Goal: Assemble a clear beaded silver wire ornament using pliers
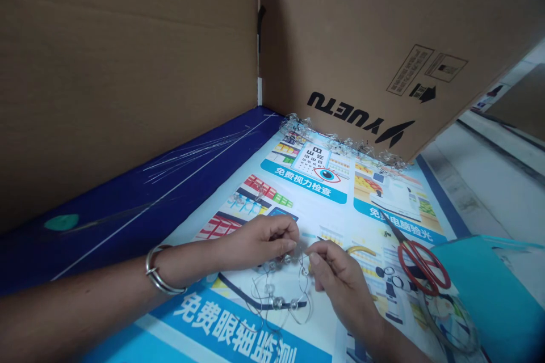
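Over a printed poster [315, 215], my left hand [266, 241], with a silver bangle at the wrist, has its fingers curled and pinched on thin wire. My right hand [340, 275] faces it a short gap away, thumb and index finger pressed together on the wire as well. Between and below both hands lies a loose tangle of thin wire with clear beads [277, 303]. Red-handled scissors [421, 266] rest to the right of my right hand, blades pointing away. A coil of wire [447, 323] lies just below them.
Cardboard walls [128, 57] rise behind and to the left. Along the foot of the back wall runs a row of beaded wire pieces [353, 147]. Straight wires [191, 156] and a green item [62, 222] lie on the blue surface at left. A turquoise sheet [489, 289] is at right.
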A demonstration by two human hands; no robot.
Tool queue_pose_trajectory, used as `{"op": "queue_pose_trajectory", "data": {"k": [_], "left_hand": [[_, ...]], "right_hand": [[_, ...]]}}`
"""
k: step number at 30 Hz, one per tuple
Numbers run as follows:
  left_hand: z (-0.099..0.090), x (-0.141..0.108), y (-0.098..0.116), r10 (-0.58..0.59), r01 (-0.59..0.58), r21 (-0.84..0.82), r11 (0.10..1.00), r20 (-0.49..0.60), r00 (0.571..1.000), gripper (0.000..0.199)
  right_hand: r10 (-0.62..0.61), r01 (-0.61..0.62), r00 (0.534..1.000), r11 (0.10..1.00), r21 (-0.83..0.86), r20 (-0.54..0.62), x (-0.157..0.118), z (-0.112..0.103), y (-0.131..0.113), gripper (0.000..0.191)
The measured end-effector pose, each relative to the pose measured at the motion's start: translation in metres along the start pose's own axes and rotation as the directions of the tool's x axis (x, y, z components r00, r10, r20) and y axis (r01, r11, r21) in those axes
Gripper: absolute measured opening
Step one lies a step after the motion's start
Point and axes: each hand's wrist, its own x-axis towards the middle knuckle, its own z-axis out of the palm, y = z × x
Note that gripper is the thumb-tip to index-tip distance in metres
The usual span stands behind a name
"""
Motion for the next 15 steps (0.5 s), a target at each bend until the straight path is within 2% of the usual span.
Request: {"op": "queue_pose_trajectory", "data": {"k": [3,5,8,11,15], "left_hand": [[0.0,0.0,0.0,0.007,-0.007,0.005,1.0,-0.002,1.0,0.009],[0.0,0.001,-0.001,0.007,-0.007,0.012,1.0,-0.005,1.0,0.01],[0.0,0.0,-0.003,-0.008,0.008,0.025,1.0,-0.012,1.0,0.01],[0.0,0.0,-0.003,-0.001,0.002,0.017,1.0,-0.007,1.0,0.011],[0.001,0.0,-0.002,-0.002,0.002,-0.014,1.0,-0.009,1.0,0.011]], "right_hand": [[-0.007,0.007,1.0,1.0,0.0,-0.007,-0.003,0.003,0.0,0.02],[-0.016,0.014,0.999,0.998,-0.067,-0.032,-0.007,0.007,0.0,0.038],[-0.118,0.1,0.991,0.963,-0.249,-0.057,-0.012,0.013,0.001,0.063],[-0.158,0.123,0.984,0.934,-0.336,-0.08,-0.014,0.016,0.006,0.056],[-0.07,0.043,0.993,0.964,-0.263,-0.093,-0.011,0.015,0.011,0.039]]}}
